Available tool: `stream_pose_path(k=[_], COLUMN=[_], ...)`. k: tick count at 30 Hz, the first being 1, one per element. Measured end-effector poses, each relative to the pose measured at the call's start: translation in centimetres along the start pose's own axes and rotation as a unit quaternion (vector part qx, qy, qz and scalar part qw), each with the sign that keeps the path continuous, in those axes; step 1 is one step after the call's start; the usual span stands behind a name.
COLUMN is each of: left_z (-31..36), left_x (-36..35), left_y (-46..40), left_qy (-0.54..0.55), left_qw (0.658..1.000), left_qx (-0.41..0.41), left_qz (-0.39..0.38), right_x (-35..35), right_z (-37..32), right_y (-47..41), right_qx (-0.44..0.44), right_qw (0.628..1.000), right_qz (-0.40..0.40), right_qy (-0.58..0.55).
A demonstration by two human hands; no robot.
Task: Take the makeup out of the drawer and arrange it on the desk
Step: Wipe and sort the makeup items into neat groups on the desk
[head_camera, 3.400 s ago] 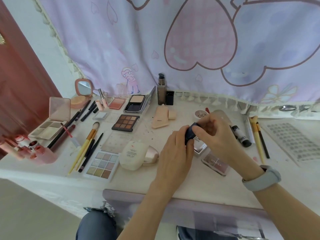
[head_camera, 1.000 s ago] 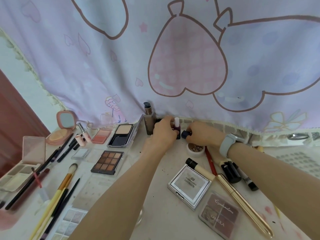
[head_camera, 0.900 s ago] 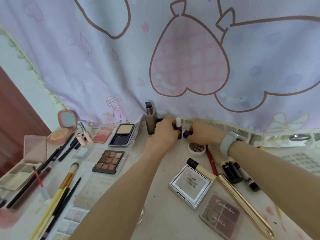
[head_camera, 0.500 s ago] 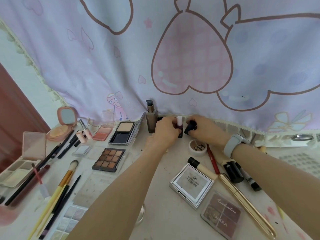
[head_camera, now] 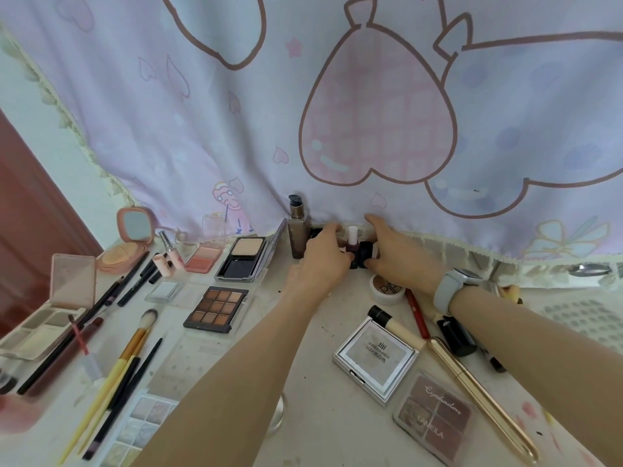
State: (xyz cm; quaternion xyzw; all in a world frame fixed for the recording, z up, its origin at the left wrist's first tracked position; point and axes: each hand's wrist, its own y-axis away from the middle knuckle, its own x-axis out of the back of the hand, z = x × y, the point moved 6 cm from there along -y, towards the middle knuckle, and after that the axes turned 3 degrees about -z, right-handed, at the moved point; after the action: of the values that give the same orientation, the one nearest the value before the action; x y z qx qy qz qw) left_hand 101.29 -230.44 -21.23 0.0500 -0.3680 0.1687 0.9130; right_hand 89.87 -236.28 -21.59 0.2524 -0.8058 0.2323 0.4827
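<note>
At the back of the desk (head_camera: 313,409), beneath the curtain hem, both hands flank two small upright bottles: the left hand (head_camera: 323,254) curled around a white-capped nail polish (head_camera: 352,246), the right hand (head_camera: 394,257) pinching a dark bottle (head_camera: 364,252) beside it. Nearer the camera lie a silver compact (head_camera: 376,358) marked "xixi" and a "LANEIGE"-style eyeshadow palette (head_camera: 435,419) lettered "Eyeshadow".

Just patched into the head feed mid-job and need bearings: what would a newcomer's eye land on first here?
First, both hands at the back edge of the desk: the left hand and right hand flank a white-capped nail polish bottle and a small dark bottle, beside a tall pump bottle. Behind them hangs a lilac curtain with big pink hearts. Nearer, a square silver compact lies front right and a brown eyeshadow palette centre left.
</note>
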Motion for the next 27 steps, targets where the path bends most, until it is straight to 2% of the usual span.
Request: stream_pose_path(k=[3, 8, 10, 13, 18, 24, 27], left_z=[0.2, 1.1, 1.5, 1.6, -0.3, -1.5, -2.1], left_x=[0.4, 1.9, 2.5, 3.6, 5.9, 5.5, 4.8], left_y=[0.4, 3.9, 6.1, 9.8, 15.5, 19.5, 20.7], left_qy=[0.016, 0.066, 0.08, 0.094, 0.174, 0.22, 0.235], left_qw=[1.0, 0.995, 0.992, 0.988, 0.974, 0.964, 0.962], left_qx=[-0.004, -0.043, -0.063, -0.075, -0.053, -0.038, -0.029], left_qz=[0.013, 0.055, 0.07, 0.092, 0.136, 0.143, 0.135], right_x=[0.7, 3.1, 2.8, 1.4, -2.6, -3.3, -3.2], right_z=[-0.2, -1.5, -3.1, -6.2, -8.6, -10.0, -10.4], right_y=[1.0, 6.3, 9.0, 12.6, 14.9, 16.3, 16.9], right_qx=[-0.006, 0.013, 0.045, 0.118, 0.149, 0.204, 0.207], right_qw=[1.0, 0.991, 0.994, 0.99, 0.953, 0.932, 0.936], right_qz=[0.009, 0.116, 0.087, 0.025, -0.078, -0.1, -0.113], right_qy=[-0.023, -0.064, -0.038, 0.076, 0.252, 0.283, 0.261])
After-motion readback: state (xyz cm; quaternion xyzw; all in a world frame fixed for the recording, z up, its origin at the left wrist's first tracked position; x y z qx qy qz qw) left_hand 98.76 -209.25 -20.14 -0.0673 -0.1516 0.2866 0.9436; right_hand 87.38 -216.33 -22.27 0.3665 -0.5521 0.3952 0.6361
